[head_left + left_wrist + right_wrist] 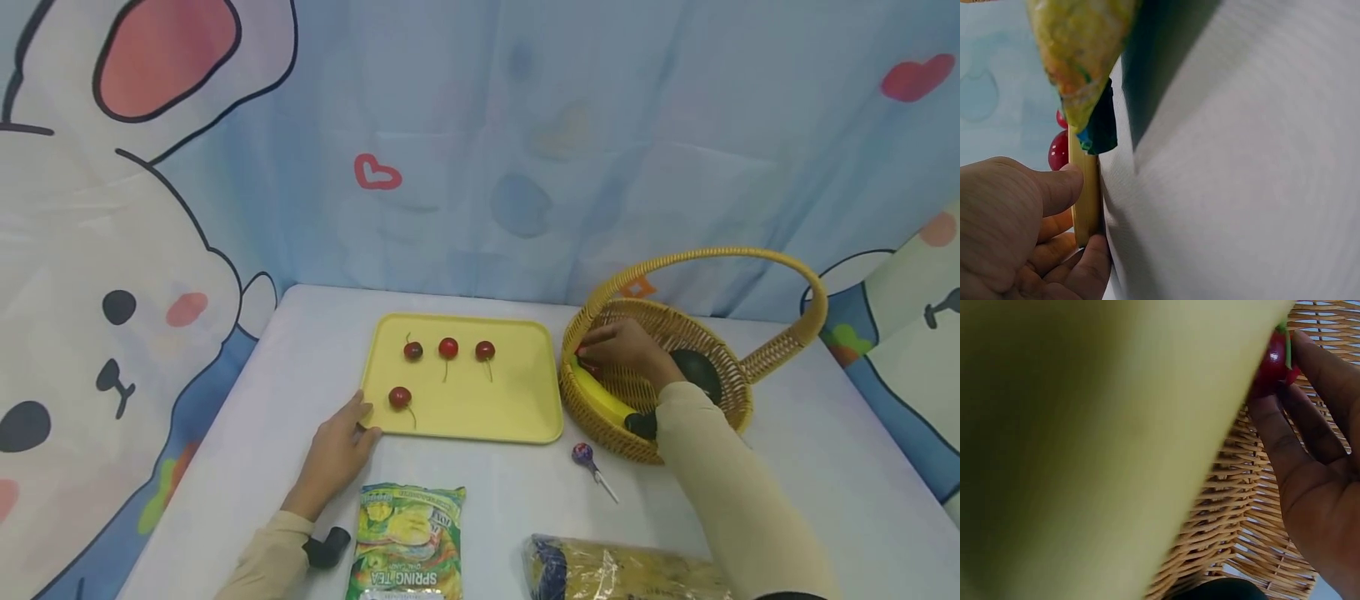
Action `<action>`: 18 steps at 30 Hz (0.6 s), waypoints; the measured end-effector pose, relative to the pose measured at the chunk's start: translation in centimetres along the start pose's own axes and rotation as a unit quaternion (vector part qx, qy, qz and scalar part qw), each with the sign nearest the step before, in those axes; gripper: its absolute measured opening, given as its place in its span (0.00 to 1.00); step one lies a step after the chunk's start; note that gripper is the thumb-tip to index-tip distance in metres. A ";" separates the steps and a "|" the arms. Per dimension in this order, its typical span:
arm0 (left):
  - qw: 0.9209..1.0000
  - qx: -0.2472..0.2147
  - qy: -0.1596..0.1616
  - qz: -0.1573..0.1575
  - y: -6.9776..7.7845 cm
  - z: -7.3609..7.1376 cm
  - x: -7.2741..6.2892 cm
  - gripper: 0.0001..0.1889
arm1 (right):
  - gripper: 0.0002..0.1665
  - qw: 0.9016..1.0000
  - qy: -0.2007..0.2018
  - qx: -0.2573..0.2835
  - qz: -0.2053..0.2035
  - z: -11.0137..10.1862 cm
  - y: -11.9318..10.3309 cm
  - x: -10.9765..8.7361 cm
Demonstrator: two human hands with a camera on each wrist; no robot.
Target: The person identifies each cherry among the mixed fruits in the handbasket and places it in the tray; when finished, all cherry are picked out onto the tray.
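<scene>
My left hand (335, 447) grips the near-left corner of a yellow tray (517, 408). In the left wrist view the thumb lies on the tray's rim (1087, 206), with fingers at its underside. Several cherries with stems lie on the tray, one cherry (400, 397) nearest that hand. My right hand (628, 346) is inside a wicker basket (731, 346), at its left wall. In the right wrist view its fingers and thumb pinch a red cherry (1272, 362) with a green stem; another red bit shows behind. A banana (600, 396) lies below this hand, and a dark green rounded item (697, 372) lies at the right.
A wrapped lollipop (583, 455) lies on the white table in front of the basket. Nearer are a green-yellow candy bag (408, 537) and a clear-wrapped golden package (630, 571). The basket's tall handle (720, 252) arches over it. A patterned curtain (450, 233) hangs behind.
</scene>
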State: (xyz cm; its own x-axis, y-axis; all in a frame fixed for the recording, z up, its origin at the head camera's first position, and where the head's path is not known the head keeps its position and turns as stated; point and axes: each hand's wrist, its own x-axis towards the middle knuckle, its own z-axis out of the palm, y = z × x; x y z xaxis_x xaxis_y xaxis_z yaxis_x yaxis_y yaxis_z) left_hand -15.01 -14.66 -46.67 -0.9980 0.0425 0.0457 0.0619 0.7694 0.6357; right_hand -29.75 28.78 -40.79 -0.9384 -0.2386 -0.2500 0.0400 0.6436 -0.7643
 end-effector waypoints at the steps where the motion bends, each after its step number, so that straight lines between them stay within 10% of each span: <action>1: 1.000 0.001 0.003 0.004 0.0 0.1 0.0 0.25 | 0.19 1.000 0.004 -0.004 0.001 0.0 0.1 0.0; 18: 1.000 0.003 -0.004 0.001 0.2 0.0 -0.1 0.26 | 0.22 0.999 0.029 -0.040 0.004 -1.8 -0.4 -1.2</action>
State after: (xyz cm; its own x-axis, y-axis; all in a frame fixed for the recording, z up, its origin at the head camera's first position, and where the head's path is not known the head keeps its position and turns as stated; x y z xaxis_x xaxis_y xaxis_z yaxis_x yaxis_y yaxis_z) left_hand -14.95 -14.54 -46.55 -0.9980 0.0481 0.0413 0.0634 0.7731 0.6311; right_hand -29.22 30.14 -39.15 -0.9563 -0.1931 -0.2195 0.0215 0.7023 -0.7116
